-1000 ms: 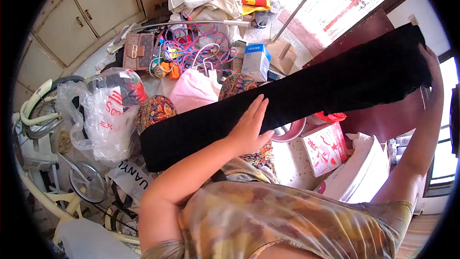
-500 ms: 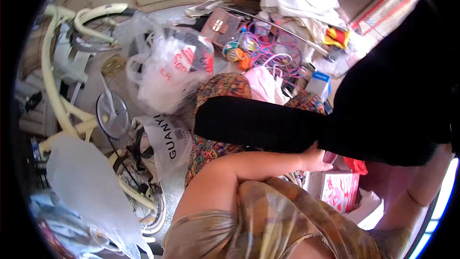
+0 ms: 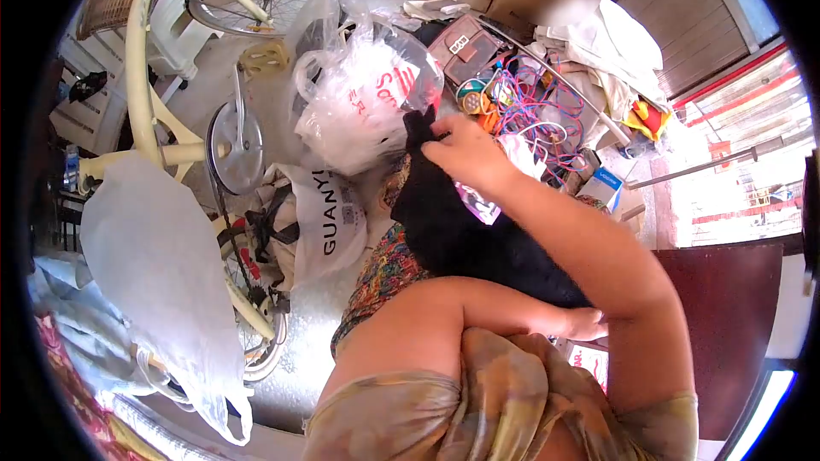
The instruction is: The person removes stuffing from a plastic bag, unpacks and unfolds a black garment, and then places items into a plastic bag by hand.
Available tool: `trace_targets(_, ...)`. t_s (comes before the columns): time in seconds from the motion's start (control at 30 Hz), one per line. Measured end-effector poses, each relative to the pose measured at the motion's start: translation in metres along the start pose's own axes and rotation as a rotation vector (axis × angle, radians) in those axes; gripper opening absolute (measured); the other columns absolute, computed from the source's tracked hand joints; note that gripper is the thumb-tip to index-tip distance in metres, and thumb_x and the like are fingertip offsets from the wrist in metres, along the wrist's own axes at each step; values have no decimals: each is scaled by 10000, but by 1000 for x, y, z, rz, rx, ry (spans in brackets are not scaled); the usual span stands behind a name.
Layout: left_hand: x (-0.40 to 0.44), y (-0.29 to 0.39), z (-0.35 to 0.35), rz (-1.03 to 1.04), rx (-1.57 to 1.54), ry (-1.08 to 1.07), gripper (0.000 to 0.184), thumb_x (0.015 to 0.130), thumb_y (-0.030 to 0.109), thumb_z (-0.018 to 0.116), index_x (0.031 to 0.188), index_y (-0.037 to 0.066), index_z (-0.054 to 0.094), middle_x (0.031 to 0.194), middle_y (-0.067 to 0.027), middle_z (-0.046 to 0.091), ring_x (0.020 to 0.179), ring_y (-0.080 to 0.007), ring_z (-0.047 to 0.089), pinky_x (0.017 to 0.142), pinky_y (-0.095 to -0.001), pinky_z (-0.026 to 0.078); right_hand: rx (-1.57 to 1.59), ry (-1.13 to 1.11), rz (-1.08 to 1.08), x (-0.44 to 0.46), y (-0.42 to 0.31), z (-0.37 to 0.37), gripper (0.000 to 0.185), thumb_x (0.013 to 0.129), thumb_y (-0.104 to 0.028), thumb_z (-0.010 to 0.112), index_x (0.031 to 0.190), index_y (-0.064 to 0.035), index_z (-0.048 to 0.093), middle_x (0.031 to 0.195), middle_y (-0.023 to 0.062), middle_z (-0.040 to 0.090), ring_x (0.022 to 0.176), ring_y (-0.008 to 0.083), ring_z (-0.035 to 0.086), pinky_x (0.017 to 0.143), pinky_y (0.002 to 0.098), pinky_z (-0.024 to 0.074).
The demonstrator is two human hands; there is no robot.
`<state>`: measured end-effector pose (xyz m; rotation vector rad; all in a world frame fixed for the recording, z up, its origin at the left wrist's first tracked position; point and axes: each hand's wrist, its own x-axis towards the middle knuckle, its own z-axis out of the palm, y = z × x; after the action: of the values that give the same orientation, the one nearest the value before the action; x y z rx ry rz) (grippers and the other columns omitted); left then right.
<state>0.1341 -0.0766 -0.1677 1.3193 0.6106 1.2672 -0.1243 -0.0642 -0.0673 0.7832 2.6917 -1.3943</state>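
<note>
A black piece of cloth [image 3: 461,226], probably a garment, lies spread across my lap over patterned, multicoloured trousers [image 3: 389,265]. My right hand [image 3: 470,149] pinches a narrow strip at its far left end and lifts it. Close to my body, my left hand [image 3: 585,323] is curled at the cloth's near right edge; its fingertips are partly hidden. A small pink and purple patch [image 3: 478,205] shows beside the cloth under my right wrist; I cannot tell whether it belongs to the cloth.
A cream bicycle [image 3: 141,77] stands at left, with a white plastic bag [image 3: 154,265] near it. Ahead are a clear bag [image 3: 359,102], a GUANY-printed bag [image 3: 329,222], a brown bag [image 3: 465,47], tangled cords [image 3: 538,102] and a blue-white box [image 3: 605,183]. A dark red panel [image 3: 717,316] stands right.
The black cloth, held up high at the right before, now lies lower over my lap. My right hand has come across to its far left end. The view has shifted.
</note>
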Motion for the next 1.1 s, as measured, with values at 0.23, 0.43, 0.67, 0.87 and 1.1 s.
trace_targets(0.23, 6, 1, -6, 105, 243, -170, 455, 864, 365, 373, 1121, -1, 457, 1167, -201, 452, 1095, -272, 420, 905, -338, 335, -73, -84, -260, -8, 26, 7, 324, 756, -238, 571, 977, -2, 545, 912, 105, 574, 869, 185, 559, 765, 297, 448)
trace_targets(0.43, -4, 17, -8, -351, 55, -180, 503, 801, 367, 472, 1021, -86, 484, 1011, -268, 527, 962, -313, 519, 799, -365, 405, -343, 161, -52, -20, 84, -74, 286, 768, -275, 559, 840, 2, 540, 778, 114, 585, 748, 188, 575, 687, 302, 450)
trace_targets(0.67, -5, -15, 1, -377, 235, -285, 526, 725, 419, 516, 749, -103, 576, 718, -221, 597, 651, -298, 594, 587, -380, 462, 28, -627, 289, -62, 138, -91, 538, 712, -422, 613, 996, 31, 548, 924, 94, 588, 852, 145, 520, 780, 289, 403)
trace_targets(0.87, -54, 124, -93, -158, 266, -654, 428, 855, 324, 423, 1040, -59, 465, 851, -202, 577, 765, -293, 561, 694, -338, 443, 298, -748, 428, -85, 165, -91, 386, 669, -175, 687, 972, 31, 566, 868, 37, 608, 769, 111, 543, 717, 257, 432)
trace_targets(1.1, -152, 190, -216, -10, 1030, 533, 338, 788, 156, 488, 1099, 26, 501, 1149, -130, 484, 1094, -275, 431, 936, -361, 298, 418, -864, 397, -94, 155, -92, 396, 695, -144, 672, 1017, 41, 534, 920, 41, 596, 821, 110, 530, 751, 256, 421)
